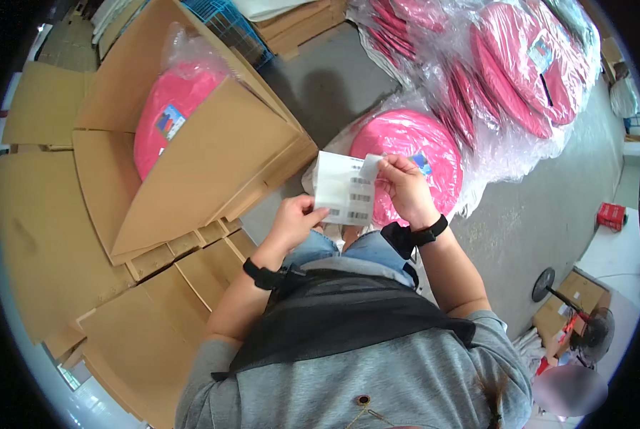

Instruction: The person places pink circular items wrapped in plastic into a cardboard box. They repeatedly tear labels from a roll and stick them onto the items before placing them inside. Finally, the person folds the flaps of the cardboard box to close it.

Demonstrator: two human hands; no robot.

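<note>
A white sheet of barcode labels is in front of me, its lower left edge pinched by my left hand. At its upper right corner, my right hand grips a small white label between thumb and fingers. The label overlaps the sheet; I cannot tell whether it is fully off it. Just beyond my right hand lies a round pink item in clear plastic, with a blue picture tag on it.
An open cardboard box at the left holds a plastic-wrapped pink item. More wrapped pink rounds are heaped at the far right. Flat cartons lie at the near left. A black fan stands at the right.
</note>
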